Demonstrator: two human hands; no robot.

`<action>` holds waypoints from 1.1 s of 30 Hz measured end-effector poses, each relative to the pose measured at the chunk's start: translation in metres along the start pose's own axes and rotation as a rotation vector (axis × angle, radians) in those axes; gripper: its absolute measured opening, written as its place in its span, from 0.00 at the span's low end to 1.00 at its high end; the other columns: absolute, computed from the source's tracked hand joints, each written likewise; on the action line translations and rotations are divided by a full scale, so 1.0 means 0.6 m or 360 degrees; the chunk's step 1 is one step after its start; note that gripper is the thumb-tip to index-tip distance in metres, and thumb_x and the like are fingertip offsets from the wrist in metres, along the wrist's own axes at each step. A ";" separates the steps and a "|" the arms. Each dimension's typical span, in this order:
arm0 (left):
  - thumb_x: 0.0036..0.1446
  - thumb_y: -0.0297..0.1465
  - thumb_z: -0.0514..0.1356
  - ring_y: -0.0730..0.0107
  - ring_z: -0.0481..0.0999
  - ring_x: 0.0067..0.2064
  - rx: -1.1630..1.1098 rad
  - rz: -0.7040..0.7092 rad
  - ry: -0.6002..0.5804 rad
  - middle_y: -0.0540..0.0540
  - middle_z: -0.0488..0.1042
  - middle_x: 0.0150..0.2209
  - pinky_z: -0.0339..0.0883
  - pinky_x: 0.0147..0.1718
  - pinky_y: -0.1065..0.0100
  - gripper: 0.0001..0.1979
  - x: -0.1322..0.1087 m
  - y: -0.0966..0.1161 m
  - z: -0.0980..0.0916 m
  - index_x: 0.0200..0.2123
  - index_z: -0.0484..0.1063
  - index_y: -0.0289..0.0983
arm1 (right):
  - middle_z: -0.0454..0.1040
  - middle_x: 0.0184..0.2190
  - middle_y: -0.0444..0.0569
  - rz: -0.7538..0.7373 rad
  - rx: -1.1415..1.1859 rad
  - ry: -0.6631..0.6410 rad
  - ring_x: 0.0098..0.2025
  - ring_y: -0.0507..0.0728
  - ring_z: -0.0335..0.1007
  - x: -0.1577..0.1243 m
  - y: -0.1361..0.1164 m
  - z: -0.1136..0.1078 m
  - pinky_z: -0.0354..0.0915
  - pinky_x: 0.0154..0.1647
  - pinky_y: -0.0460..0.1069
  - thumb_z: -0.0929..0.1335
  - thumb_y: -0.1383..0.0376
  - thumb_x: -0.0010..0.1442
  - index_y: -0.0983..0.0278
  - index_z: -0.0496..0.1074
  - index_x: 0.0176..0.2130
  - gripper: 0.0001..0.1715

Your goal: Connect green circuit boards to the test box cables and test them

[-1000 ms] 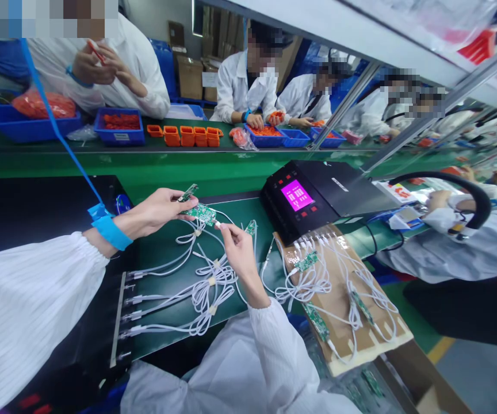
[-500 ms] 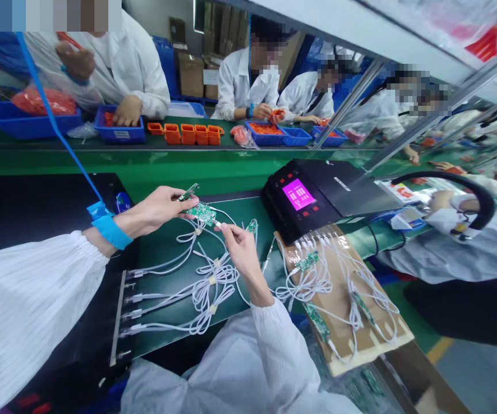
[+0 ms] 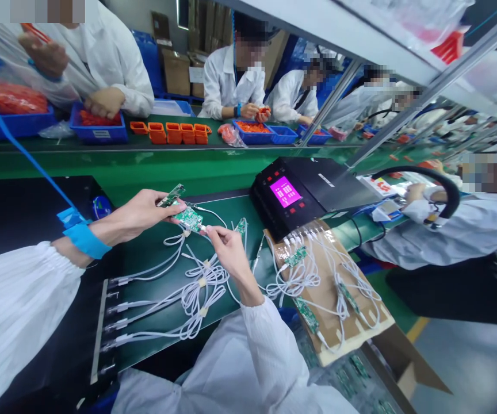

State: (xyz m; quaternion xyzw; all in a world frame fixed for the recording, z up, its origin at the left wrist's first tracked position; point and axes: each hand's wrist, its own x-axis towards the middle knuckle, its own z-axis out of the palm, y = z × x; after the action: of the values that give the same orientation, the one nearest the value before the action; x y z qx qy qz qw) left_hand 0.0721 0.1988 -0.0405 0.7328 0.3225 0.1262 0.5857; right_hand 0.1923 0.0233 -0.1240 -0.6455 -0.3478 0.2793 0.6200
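Far left, stacked brown cardboard cartons (image 3: 176, 72) by grey wall (image 3: 145, 7); thin white light strip (image 3: 182, 12) above; long dark-green workbench (image 3: 138, 142) running left to far right; white overhead shelf (image 3: 343, 34), slanting metal post (image 3: 335, 95); near right, grey floor (image 3: 459, 345), yellow floor line (image 3: 418, 329)

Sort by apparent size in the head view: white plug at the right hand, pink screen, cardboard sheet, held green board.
1. Cardboard sheet
2. Pink screen and green board: too alike to rank
3. White plug

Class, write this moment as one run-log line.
left hand: holds green circuit board | right hand: pinches white plug at board's edge | screen: lit magenta
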 end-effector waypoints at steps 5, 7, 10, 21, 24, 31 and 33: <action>0.36 0.54 0.77 0.64 0.78 0.35 0.0000 -0.0017 0.0036 0.44 0.82 0.31 0.75 0.38 0.65 0.27 -0.003 0.005 0.000 0.27 0.82 0.36 | 0.80 0.32 0.48 -0.0019 0.0041 0.0045 0.31 0.53 0.68 0.001 -0.003 0.013 0.62 0.34 0.47 0.68 0.48 0.65 0.66 0.84 0.40 0.25; 0.35 0.53 0.77 0.63 0.79 0.36 -0.0026 -0.0038 0.0024 0.44 0.83 0.32 0.75 0.39 0.64 0.27 -0.003 0.005 0.001 0.28 0.83 0.36 | 0.81 0.31 0.48 -0.0018 0.0029 0.0061 0.31 0.53 0.69 0.001 -0.003 0.014 0.62 0.33 0.47 0.68 0.49 0.65 0.66 0.84 0.40 0.25; 0.34 0.53 0.78 0.63 0.79 0.36 -0.0014 -0.0071 0.0029 0.44 0.83 0.34 0.76 0.39 0.64 0.27 -0.001 0.004 0.001 0.29 0.83 0.36 | 0.82 0.32 0.49 -0.0031 -0.0021 0.0069 0.33 0.54 0.71 0.001 -0.003 0.013 0.65 0.35 0.47 0.68 0.49 0.66 0.66 0.84 0.40 0.25; 0.35 0.50 0.79 0.56 0.83 0.40 -0.0058 -0.0041 0.0032 0.43 0.84 0.37 0.78 0.46 0.59 0.27 0.000 0.007 0.006 0.32 0.82 0.36 | 0.82 0.39 0.51 -0.0179 -0.0529 0.0248 0.40 0.56 0.76 -0.002 -0.004 -0.032 0.70 0.44 0.49 0.66 0.55 0.69 0.64 0.80 0.45 0.19; 0.38 0.51 0.77 0.54 0.84 0.41 -0.0043 -0.0085 0.0027 0.42 0.84 0.37 0.77 0.49 0.56 0.26 -0.002 0.008 0.006 0.31 0.81 0.36 | 0.80 0.44 0.56 -0.0122 -0.1239 0.0498 0.46 0.59 0.77 -0.022 -0.016 -0.070 0.69 0.49 0.51 0.64 0.62 0.71 0.65 0.79 0.45 0.15; 0.37 0.47 0.79 0.53 0.85 0.41 0.0003 -0.0096 0.0010 0.43 0.83 0.37 0.76 0.52 0.56 0.25 -0.005 0.012 0.007 0.31 0.79 0.36 | 0.81 0.44 0.60 0.0629 -0.2225 0.0150 0.48 0.65 0.81 -0.028 -0.020 -0.081 0.69 0.42 0.52 0.66 0.57 0.72 0.66 0.78 0.45 0.17; 0.37 0.46 0.79 0.54 0.84 0.41 -0.0012 -0.0109 -0.0003 0.43 0.84 0.38 0.77 0.51 0.56 0.23 -0.003 0.010 0.006 0.30 0.80 0.36 | 0.81 0.46 0.62 0.0656 -0.2240 0.0083 0.50 0.66 0.81 -0.020 -0.015 -0.069 0.69 0.43 0.51 0.66 0.58 0.72 0.66 0.78 0.46 0.16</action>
State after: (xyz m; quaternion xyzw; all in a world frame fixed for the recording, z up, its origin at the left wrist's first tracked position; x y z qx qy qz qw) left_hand 0.0745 0.1940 -0.0357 0.7191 0.3465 0.1065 0.5929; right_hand 0.2169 -0.0116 -0.1125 -0.9496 -0.3014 0.0855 0.0017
